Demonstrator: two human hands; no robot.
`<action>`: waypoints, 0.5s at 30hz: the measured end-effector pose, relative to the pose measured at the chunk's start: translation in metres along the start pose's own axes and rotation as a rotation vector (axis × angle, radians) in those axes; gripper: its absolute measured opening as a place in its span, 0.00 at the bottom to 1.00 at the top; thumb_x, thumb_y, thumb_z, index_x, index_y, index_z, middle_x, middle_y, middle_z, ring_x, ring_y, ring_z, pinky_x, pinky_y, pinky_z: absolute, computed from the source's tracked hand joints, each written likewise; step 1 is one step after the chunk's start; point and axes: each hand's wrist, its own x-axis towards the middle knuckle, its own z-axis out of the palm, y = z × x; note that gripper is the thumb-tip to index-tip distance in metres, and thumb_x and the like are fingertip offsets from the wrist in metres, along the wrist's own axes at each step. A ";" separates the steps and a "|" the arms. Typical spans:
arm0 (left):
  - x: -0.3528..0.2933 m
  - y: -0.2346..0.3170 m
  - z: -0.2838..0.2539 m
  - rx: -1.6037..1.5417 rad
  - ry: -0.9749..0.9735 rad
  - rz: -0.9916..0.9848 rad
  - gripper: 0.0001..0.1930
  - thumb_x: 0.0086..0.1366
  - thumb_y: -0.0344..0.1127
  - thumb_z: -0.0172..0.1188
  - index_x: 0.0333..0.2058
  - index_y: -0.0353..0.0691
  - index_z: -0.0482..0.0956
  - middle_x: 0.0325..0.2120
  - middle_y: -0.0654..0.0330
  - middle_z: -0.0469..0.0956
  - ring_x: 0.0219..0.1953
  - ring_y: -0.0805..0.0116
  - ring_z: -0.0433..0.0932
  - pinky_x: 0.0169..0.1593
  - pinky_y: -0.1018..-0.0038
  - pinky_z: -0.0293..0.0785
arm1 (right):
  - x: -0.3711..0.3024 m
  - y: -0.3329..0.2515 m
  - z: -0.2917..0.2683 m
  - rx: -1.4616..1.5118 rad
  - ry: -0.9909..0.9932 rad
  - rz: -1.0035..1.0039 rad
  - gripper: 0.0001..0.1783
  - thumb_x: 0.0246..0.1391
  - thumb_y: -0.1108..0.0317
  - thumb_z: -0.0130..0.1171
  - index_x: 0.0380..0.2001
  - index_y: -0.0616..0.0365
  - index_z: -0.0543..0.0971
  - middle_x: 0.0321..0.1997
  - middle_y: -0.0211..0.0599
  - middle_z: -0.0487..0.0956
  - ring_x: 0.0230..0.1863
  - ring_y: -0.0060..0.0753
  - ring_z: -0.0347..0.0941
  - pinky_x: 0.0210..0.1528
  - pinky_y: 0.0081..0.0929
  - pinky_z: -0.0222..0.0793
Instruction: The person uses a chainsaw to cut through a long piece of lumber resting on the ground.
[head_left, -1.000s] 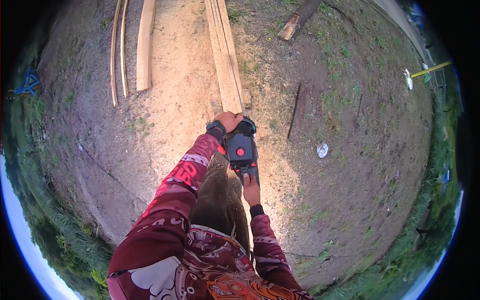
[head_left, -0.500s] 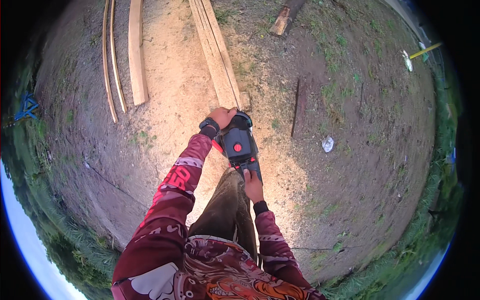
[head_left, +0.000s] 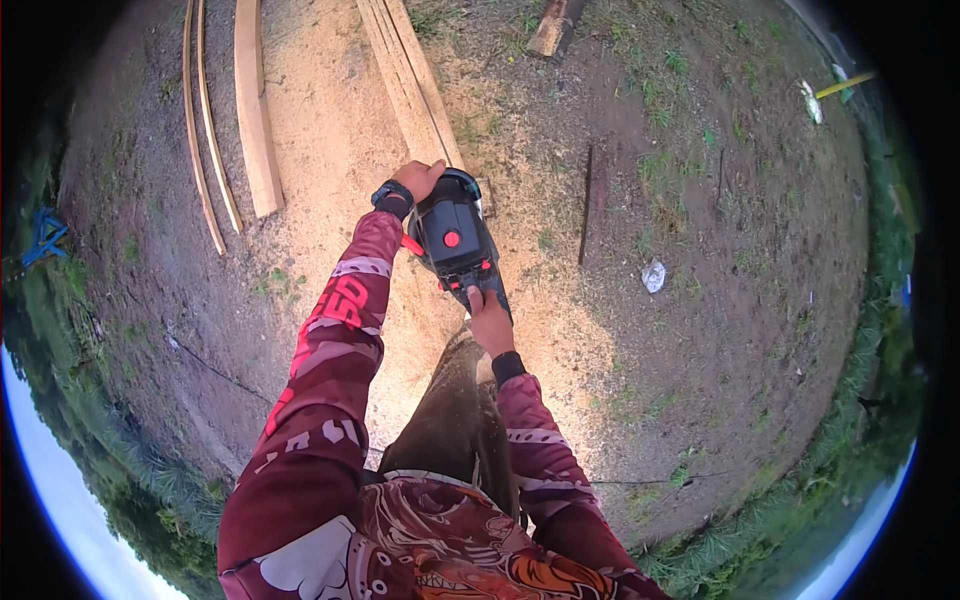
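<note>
My black saw (head_left: 450,218) is in the middle, over the near end I can see of a long pale beam (head_left: 398,80), and both my hands are on it. My left hand (head_left: 420,178) is wrapped around the front handle (head_left: 464,175), on the far side. My right hand (head_left: 490,325) is curled around the back handle (head_left: 501,304), closer to me, thumb on top. I can't see the blade. A dark line (head_left: 427,110) runs along the beam to the saw. To do this well, I think I should hold on tight, go slow and keep the saw straight on that line. My leg (head_left: 440,410) is close behind, so I'd best mind it. Sawdust (head_left: 320,130) lies all around. Off to the left are a thick board (head_left: 258,130) and two thin strips (head_left: 208,115), and far to the right is a log (head_left: 552,32)
</note>
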 end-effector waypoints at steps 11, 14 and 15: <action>-0.083 0.022 0.044 -0.040 0.019 -0.041 0.39 0.67 0.67 0.46 0.38 0.30 0.85 0.36 0.38 0.84 0.43 0.40 0.83 0.51 0.55 0.76 | -0.047 0.051 -0.004 0.005 -0.002 -0.067 0.33 0.68 0.37 0.40 0.49 0.59 0.73 0.42 0.69 0.80 0.46 0.76 0.75 0.49 0.63 0.69; -0.110 0.025 0.058 -0.037 0.024 -0.057 0.39 0.68 0.67 0.44 0.37 0.30 0.85 0.35 0.38 0.84 0.43 0.39 0.83 0.51 0.54 0.76 | -0.063 0.075 -0.001 0.011 0.024 -0.110 0.32 0.69 0.38 0.40 0.50 0.57 0.73 0.41 0.70 0.80 0.45 0.76 0.75 0.48 0.65 0.68; -0.119 0.028 0.063 -0.022 0.023 -0.083 0.39 0.68 0.67 0.43 0.37 0.30 0.85 0.36 0.38 0.83 0.44 0.39 0.82 0.52 0.54 0.76 | -0.070 0.083 -0.001 0.021 0.029 -0.119 0.32 0.69 0.38 0.40 0.50 0.58 0.73 0.41 0.70 0.80 0.45 0.76 0.75 0.49 0.65 0.68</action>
